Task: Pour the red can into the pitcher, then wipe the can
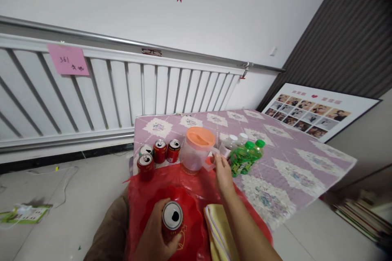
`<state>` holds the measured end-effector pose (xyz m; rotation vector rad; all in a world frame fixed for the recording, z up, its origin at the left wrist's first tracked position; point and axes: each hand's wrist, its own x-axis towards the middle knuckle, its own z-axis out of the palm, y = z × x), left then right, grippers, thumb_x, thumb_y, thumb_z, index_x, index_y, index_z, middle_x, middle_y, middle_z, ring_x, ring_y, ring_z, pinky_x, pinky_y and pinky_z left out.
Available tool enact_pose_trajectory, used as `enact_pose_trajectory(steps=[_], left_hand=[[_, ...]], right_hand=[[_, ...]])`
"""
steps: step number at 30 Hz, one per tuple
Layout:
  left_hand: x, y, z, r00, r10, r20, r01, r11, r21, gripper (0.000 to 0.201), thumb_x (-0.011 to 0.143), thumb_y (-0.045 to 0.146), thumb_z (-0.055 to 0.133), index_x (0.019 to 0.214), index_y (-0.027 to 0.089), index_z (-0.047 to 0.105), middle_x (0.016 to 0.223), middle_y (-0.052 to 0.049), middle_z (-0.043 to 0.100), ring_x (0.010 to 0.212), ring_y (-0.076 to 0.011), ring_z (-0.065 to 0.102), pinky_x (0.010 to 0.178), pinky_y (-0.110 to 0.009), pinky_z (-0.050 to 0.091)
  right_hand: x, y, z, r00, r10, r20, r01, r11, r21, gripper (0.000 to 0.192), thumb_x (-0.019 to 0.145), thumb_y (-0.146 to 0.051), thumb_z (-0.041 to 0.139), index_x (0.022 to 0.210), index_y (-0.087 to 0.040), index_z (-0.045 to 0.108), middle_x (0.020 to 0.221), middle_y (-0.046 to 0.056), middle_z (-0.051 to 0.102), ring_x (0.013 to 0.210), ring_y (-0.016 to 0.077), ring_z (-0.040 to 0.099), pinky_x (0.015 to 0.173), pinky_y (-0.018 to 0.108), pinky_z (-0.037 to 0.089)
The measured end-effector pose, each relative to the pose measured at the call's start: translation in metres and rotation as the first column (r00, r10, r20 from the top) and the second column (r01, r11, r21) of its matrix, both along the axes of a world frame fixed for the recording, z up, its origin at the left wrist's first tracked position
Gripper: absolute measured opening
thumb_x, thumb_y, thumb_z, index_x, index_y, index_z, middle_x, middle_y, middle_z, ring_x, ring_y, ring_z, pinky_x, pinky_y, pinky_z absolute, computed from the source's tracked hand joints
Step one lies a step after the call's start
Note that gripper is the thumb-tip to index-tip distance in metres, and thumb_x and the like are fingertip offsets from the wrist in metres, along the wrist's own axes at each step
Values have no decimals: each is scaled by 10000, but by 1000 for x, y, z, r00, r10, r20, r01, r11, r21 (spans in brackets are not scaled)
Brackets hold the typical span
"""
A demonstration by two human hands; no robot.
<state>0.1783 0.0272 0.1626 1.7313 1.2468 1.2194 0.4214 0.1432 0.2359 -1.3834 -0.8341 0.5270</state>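
My left hand [157, 236] is wrapped around a red drink can [172, 217] whose top opening shows dark. The can is above a red scalloped tray [153, 200]. Farther forward, the fingers of my right hand [223, 171] close on the handle of a clear plastic pitcher [191, 157]. An orange lid [200, 136] covers the pitcher, and a little amber liquid shows at its bottom. To the pitcher's left stand several opened cans [159, 151], most of them red. Close to my right forearm lies a folded yellow towel [219, 228].
Green-capped bottles [245, 157] and white-capped bottles [232, 140] stand right of the pitcher. A purple flowered cloth [284, 167] covers the table, with red plastic sheeting [196, 183] at the near end. Behind it runs a white radiator [171, 85]; a photo board [312, 110] leans at right.
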Motion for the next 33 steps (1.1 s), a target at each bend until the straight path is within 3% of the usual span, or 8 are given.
enact_pose_trajectory(steps=[4,12,17,21,24,26,29,33], left_hand=[[-1,-1,6,999,-30,-37,27,997,-66,637,686,188,663,1290,166,461,1290,-143,615,1209,-296,607,1051,-462,502],[-3,-4,12,998,7,-68,-14,995,-102,635,688,198,687,1286,169,476,1311,-133,610,1243,-302,580,1066,-475,485],[-5,-2,5,992,10,-129,-16,999,-45,645,692,211,693,1293,167,463,1328,-143,605,1257,-310,572,1053,-476,498],[-7,-1,2,977,56,-204,-55,998,11,639,693,229,685,1287,170,458,1318,-141,613,1238,-315,588,1044,-486,506],[-8,-1,3,967,69,-244,-63,998,30,621,697,232,664,1278,171,456,1300,-137,624,1218,-311,604,1027,-482,521],[-9,-1,4,962,72,-263,-65,997,35,612,691,234,659,1267,176,461,1285,-128,634,1202,-307,615,1015,-471,533],[-8,-1,7,961,102,-259,-97,995,32,599,679,250,658,1248,185,480,1255,-111,654,1177,-303,632,1001,-458,544],[-7,-2,12,967,131,-220,-132,991,10,582,649,278,676,1203,189,525,1193,-101,682,1128,-316,656,982,-465,552]], right_hand=[[3,-31,0,1000,-26,4,26,1000,-14,479,791,-565,586,1113,-210,590,1108,57,665,954,204,615,774,299,482],[-9,-101,-15,979,175,101,-163,980,-117,315,777,-475,633,955,-214,635,1007,71,681,944,230,629,865,361,488],[-8,-130,-25,854,287,433,-143,932,-334,351,854,-426,515,1097,-196,621,1146,134,663,1073,286,613,944,449,467],[-6,-147,-29,608,476,635,-37,816,-576,489,803,-356,590,1274,-226,612,1409,154,539,1334,399,421,1019,623,354],[-8,-155,-29,533,630,564,-6,670,-743,698,739,-304,639,1421,-294,491,1584,95,317,1447,425,226,1031,690,299],[-10,-159,-28,512,677,528,0,615,-789,813,701,-263,653,1475,-316,409,1622,60,213,1474,408,147,1058,683,276],[-13,-162,-25,479,707,521,25,582,-812,901,644,-176,663,1486,-330,383,1635,44,164,1480,396,127,1075,643,292],[-17,-164,-27,468,691,551,56,599,-799,901,636,-29,608,1458,-350,427,1623,38,227,1450,382,253,1037,531,412]])
